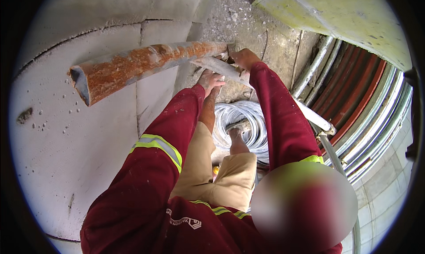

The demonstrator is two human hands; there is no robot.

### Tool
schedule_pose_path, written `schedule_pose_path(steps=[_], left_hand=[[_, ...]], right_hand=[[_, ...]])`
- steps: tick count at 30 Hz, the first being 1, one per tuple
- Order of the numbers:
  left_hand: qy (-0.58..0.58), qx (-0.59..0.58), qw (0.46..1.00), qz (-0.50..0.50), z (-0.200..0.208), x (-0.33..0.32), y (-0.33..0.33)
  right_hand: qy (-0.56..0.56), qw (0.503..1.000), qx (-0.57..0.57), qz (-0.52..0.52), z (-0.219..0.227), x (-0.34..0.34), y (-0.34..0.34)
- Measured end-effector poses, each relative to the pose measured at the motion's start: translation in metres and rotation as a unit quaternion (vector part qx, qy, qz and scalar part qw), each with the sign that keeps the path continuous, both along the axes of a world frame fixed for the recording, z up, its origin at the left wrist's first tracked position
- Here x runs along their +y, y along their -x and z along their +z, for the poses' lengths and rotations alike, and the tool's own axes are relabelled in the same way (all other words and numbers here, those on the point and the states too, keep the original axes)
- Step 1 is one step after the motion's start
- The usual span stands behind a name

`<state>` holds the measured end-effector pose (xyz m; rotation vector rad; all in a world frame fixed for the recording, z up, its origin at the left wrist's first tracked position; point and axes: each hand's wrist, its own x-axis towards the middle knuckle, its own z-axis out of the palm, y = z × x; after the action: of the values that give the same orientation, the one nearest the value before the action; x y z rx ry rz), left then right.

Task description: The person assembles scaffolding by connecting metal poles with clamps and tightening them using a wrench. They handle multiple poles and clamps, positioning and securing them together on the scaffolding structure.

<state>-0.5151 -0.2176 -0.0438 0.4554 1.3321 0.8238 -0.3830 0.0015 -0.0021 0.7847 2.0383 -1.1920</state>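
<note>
A thick rusty pipe (146, 61) slants up toward the left, its open end nearest the pale wall. Below its far end, a pale tube (265, 88) crosses down toward the right. My right hand (244, 59) is closed where the two meet; its fingers curl around a small part that I cannot make out, perhaps a clamp. My left hand (210, 82) is lower and to the left, by the pale tube, with its fingers stretched toward the right and nothing visibly held. Both arms are in dark red sleeves with reflective bands.
A coil of silvery wire (241, 116) lies on the floor around my feet. At right, long silver tubes (376, 134) and red bars (349, 90) are stacked side by side. A yellowish panel (341, 10) overhangs the far right. A pale wall (71, 143) rises at left.
</note>
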Motion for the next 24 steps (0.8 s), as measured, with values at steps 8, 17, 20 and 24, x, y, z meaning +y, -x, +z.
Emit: schedule_pose_path(steps=[8, 17, 20, 24], left_hand=[[-0.070, 0.356, 0.814, -0.453, -0.015, 0.010, 0.022], [0.061, -0.053, 0.973, 0.216, 0.007, -0.005, -0.008], [0.072, -0.071, 0.977, 0.188, 0.038, 0.013, -0.001], [0.108, -0.106, 0.982, 0.114, 0.056, 0.008, 0.022]], right_hand=[[-0.017, 0.978, -0.036, -0.203, 0.020, -0.026, 0.004], [-0.155, 0.963, 0.079, -0.207, 0.067, -0.072, -0.023], [-0.135, 0.950, 0.136, -0.246, 0.067, -0.073, -0.027], [-0.092, 0.953, 0.127, -0.260, 0.073, -0.076, -0.014]])
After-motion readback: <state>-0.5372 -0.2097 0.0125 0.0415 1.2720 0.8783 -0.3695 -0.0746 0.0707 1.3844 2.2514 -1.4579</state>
